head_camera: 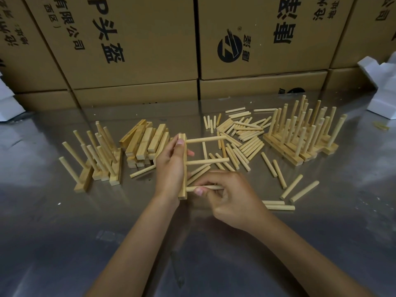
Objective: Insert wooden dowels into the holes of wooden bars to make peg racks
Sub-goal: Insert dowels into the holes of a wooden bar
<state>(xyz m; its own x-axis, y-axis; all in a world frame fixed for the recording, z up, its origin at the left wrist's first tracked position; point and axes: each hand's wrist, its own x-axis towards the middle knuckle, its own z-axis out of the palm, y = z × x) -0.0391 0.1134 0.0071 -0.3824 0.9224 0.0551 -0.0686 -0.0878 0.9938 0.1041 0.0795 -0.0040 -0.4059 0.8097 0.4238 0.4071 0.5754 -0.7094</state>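
Above a shiny metal table, the left hand grips an upright pale wooden bar bearing two round dowels, while the right hand pinches a third pale wooden dowel at its lowest hole, likely needing a firm straight push.

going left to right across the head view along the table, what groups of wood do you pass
finished racks on the left → stack of bare bars → bar held in the left hand → loose dowel pile → large cluster of finished racks
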